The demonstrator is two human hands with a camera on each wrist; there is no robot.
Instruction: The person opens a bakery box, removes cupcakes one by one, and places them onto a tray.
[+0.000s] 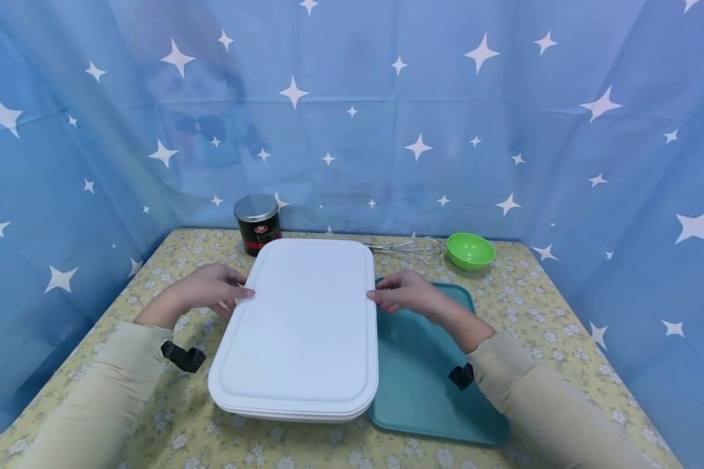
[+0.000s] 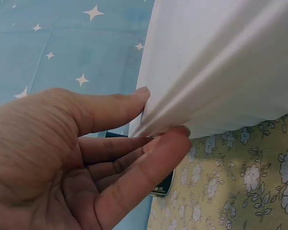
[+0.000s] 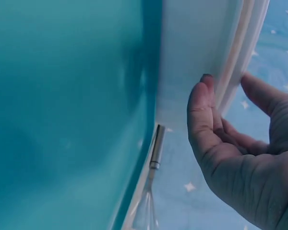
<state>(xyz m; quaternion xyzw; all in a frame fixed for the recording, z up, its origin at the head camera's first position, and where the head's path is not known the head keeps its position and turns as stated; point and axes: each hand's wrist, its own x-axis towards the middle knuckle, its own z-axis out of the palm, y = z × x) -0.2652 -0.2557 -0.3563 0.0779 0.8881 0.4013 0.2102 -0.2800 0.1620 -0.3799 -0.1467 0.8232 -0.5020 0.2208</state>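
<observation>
White board (image 1: pixel 302 326) held level over the counter (image 1: pixel 152 417), its right edge overlapping the teal tray (image 1: pixel 428 384), left edge pinched by left hand (image 1: pixel 211 290) fingers (image 2: pixel 110 112), right edge gripped by right hand (image 1: pixel 407 296) fingers (image 3: pixel 201 115), can (image 1: pixel 257 223), whisk (image 1: pixel 410 249) and green bowl (image 1: pixel 470 251) behind.

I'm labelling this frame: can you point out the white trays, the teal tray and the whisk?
white trays (image 1: pixel 305 319), head view, flat middle of the top one.
teal tray (image 1: pixel 422 371), head view, bare floor.
whisk (image 1: pixel 413 249), head view, wire loops.
</observation>
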